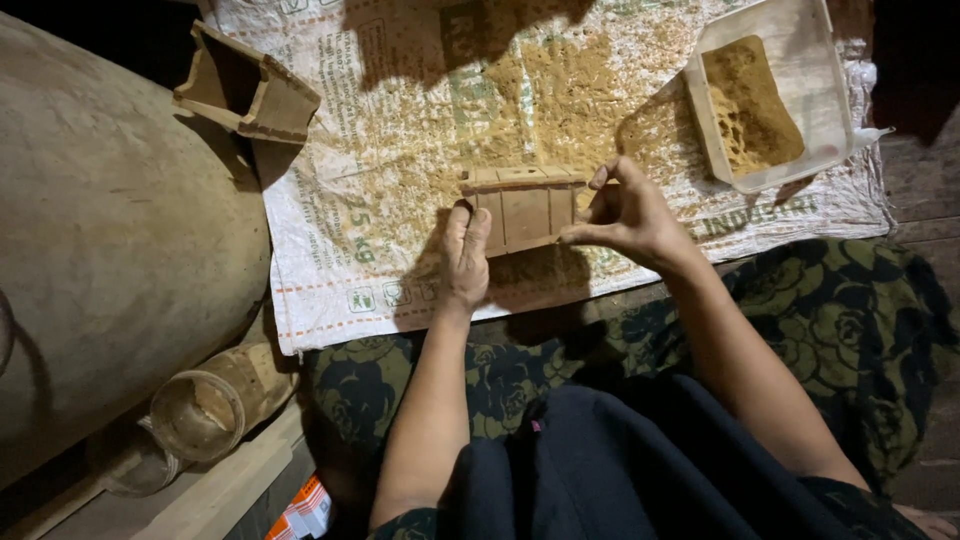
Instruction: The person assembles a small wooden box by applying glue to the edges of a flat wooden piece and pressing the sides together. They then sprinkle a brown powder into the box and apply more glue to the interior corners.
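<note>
Item: rectangular wooden mould (524, 208), brown, with raised ribs across its face and a lip along the top edge.
Position: lying on the woven plastic sack (400, 130), near the sack's front edge, between the two hands.
Left hand (464, 262): set against the mould's left end, fingers pointing away from the body, thumb and fingers pressed to the wood; grip closed on the mould's left side.
Right hand (628, 212): at the mould's right end, fingers curled, fingertips pinching the edge; grip closed on the mould's right side.
Surface under the item: sack spread flat, white with green and orange print, dusted with a wide patch of yellow-brown powder (560, 95) just behind the mould.
Container: clear plastic tub (826, 100), rectangular, on the sack's far right corner, partly filled with the same yellow-brown powder; well apart from the mould.
Second wooden piece: an angular brown wooden form (245, 90), open-sided, resting at the sack's far left corner, tilted.
Large body at left: rounded clay-coloured mass (110, 230), smooth, filling the left side of the view; possibly a big pot, the dim light makes it hard to tell.
Jars: two glass jars (215, 400) lying on their sides below the rounded mass, mouths turned toward the viewer.
Clothing: dark patterned cloth (850, 320) over the lap, below the sack's front edge.
</note>
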